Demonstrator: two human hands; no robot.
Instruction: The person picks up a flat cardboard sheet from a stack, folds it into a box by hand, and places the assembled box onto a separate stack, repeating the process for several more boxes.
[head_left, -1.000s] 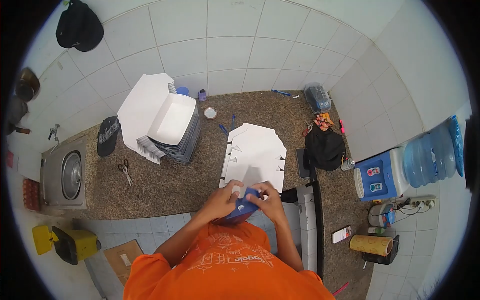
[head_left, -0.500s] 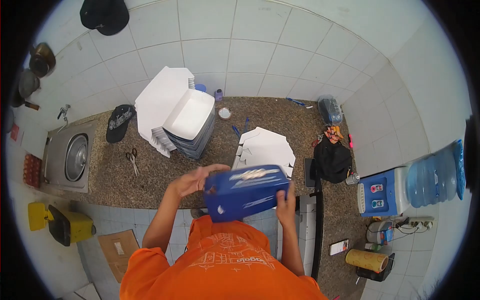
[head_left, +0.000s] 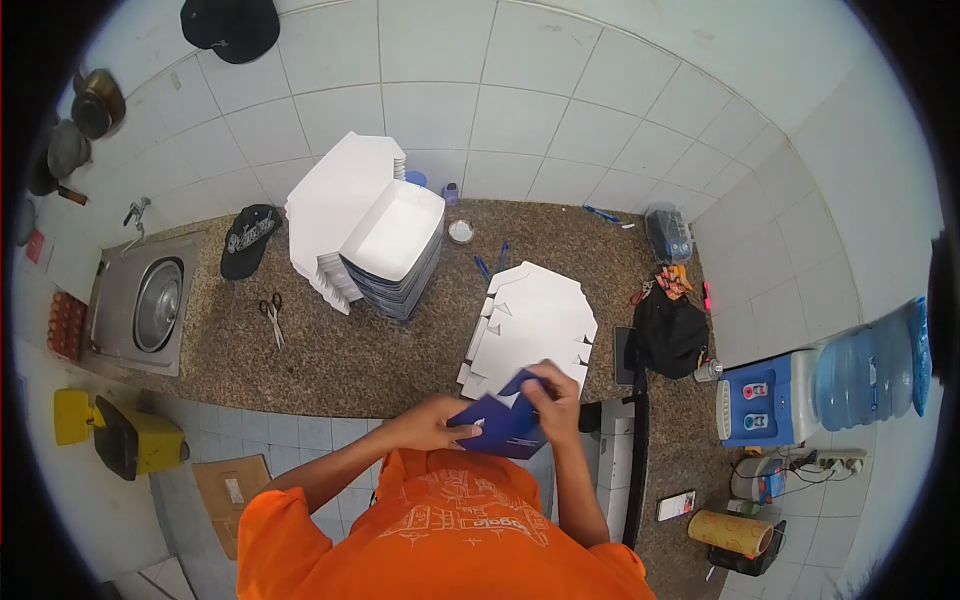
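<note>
A dark blue cardboard box [head_left: 510, 432], printed on its outside, is held upright in front of my chest, just off the counter's front edge. My left hand [head_left: 428, 424] grips its left end, the thumb lying on the blue face. At the upper right corner my right hand [head_left: 555, 400] is closed on a raised flap, fingers bent over it. A little white inner side shows between the flaps. Right behind the box lie flat white cardboard blanks [head_left: 530, 325] on the counter. To their left stands a stack of nested folded trays [head_left: 393, 235], white inside and blue outside.
More flat white blanks [head_left: 335, 205] lean behind the tray stack. Scissors [head_left: 273, 322], a black cap [head_left: 249, 240] and blue pens [head_left: 483, 268] lie on the granite counter [head_left: 330, 365]. At right are a black bag [head_left: 670, 332] and a water dispenser [head_left: 765, 400]; a sink [head_left: 140, 305] is left.
The blue box has turned from lying broadside to standing with its flaps up. My left hand has moved in onto its left end, and my right hand has risen to a corner flap.
</note>
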